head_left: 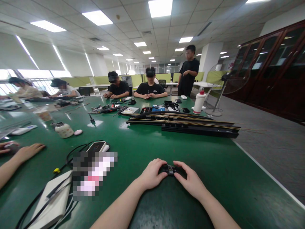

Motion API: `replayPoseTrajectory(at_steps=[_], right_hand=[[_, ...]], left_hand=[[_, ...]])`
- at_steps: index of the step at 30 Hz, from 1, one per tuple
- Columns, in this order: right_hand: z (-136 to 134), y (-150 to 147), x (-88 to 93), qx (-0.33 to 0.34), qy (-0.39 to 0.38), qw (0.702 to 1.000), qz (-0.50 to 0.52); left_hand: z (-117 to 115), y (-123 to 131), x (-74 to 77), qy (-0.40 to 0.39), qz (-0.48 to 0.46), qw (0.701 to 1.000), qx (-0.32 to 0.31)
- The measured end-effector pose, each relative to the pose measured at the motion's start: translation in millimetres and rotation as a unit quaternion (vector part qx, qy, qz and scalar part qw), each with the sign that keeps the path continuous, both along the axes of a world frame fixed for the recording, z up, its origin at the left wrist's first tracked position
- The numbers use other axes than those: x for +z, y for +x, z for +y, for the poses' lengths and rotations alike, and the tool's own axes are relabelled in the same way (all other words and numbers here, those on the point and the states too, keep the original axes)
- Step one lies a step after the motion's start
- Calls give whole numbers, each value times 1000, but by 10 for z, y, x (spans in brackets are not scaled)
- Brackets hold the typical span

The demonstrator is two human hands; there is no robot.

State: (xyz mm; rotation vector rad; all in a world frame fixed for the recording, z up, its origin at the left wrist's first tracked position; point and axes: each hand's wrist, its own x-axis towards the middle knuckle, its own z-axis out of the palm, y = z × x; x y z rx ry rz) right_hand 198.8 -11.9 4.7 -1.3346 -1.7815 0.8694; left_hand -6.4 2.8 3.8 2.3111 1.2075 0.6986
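Note:
A small black part (pixel 170 170) with a shiny metal-looking piece on top sits between my hands, low over the green table (pixel 133 149). My left hand (pixel 153 173) pinches its left end between thumb and forefinger. On the opposite end, the thumb and forefinger of my right hand (pixel 190 179) are closed in, their tips at the part's right edge. The part is too small to name, and my fingertips cover both its ends.
Beyond my hands lie long black rails with thin brass-coloured rods (pixel 190 122), near a white bottle (pixel 199 102). To the left are a blurred-out phone-like area, a white power bank (pixel 51 200) with cables, a round jar (pixel 64 129) and a co-worker's hand (pixel 30 152). Other people sit opposite.

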Motion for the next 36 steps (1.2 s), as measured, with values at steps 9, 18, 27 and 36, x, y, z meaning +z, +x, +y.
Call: replayPoseTrajectory(at_steps=[9, 18, 27, 36], right_hand=[[109, 56, -159, -37, -27, 991, 126], [120, 63, -170, -55, -28, 985, 164], [19, 5, -35, -26, 16, 999, 37], [-37, -41, -9, 16, 60, 997, -55]], left_hand=[[3, 4, -7, -3, -7, 1000, 6], [7, 10, -18, 4, 2, 1000, 6], [0, 3, -4, 1, -4, 1000, 3], [-9, 7, 8, 2, -12, 1000, 3]])
